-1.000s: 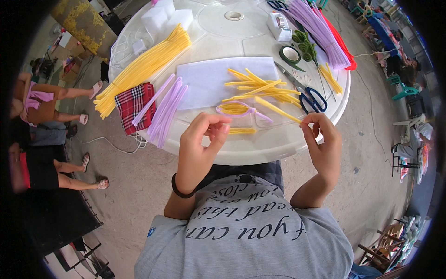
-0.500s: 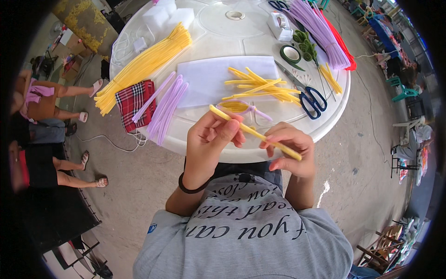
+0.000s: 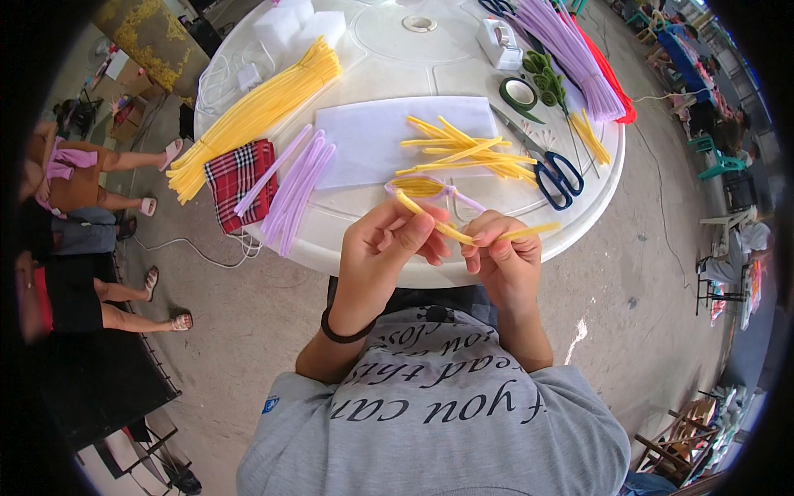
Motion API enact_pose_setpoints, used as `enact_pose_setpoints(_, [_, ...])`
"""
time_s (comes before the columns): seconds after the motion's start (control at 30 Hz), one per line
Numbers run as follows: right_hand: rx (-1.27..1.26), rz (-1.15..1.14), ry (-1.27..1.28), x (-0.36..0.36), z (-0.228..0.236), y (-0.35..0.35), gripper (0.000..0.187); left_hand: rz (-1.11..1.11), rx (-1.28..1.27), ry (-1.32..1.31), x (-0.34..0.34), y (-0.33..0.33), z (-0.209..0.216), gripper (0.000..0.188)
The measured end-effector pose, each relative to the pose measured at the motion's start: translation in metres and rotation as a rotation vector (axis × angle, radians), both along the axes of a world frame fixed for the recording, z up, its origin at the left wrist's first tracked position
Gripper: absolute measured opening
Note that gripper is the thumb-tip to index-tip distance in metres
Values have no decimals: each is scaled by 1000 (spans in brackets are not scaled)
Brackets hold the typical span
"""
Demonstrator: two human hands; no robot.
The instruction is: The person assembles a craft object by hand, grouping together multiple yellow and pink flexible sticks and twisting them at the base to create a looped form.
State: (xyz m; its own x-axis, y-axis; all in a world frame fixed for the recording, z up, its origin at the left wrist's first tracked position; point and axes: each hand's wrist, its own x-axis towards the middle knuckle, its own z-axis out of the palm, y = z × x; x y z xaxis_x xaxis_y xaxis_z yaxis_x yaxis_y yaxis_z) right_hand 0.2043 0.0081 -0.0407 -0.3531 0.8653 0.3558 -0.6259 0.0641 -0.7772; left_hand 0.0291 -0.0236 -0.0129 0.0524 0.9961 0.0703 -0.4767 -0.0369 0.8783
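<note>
Between my two hands, over the near edge of the table, is a yellow pipe cleaner (image 3: 455, 235). My left hand (image 3: 395, 236) pinches its left part, with the tip sticking up past the fingers. My right hand (image 3: 507, 255) grips it farther along, and its right end juts out beyond the knuckles. The stem bends between the hands. Just past them lies a loop of purple pipe cleaner (image 3: 467, 202) around some yellow pieces. Cut yellow pipe cleaners (image 3: 463, 153) are strewn behind it, partly on a white sheet (image 3: 364, 132).
Dark-handled scissors (image 3: 560, 180), green tape (image 3: 519, 95) and a tape dispenser (image 3: 499, 45) lie at right. At left are a long yellow bundle (image 3: 256, 116), purple pipe cleaners (image 3: 299, 190) and a red plaid cloth (image 3: 240, 183). Other people's legs (image 3: 124, 302) show beyond the table's left.
The yellow pipe cleaner was nearly straight and now bends in the middle. My right hand has shifted left and closed tighter on it, its right end now pointing up.
</note>
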Motion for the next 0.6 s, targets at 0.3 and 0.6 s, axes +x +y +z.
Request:
enact_pose_setpoints(0.3, [97, -135, -386, 1, 20, -3, 35, 114, 53, 164, 4, 4, -3, 22])
enact_pose_setpoints(0.6, [203, -107, -673, 1, 28, 0, 29, 61, 12, 112, 3, 9, 9, 23])
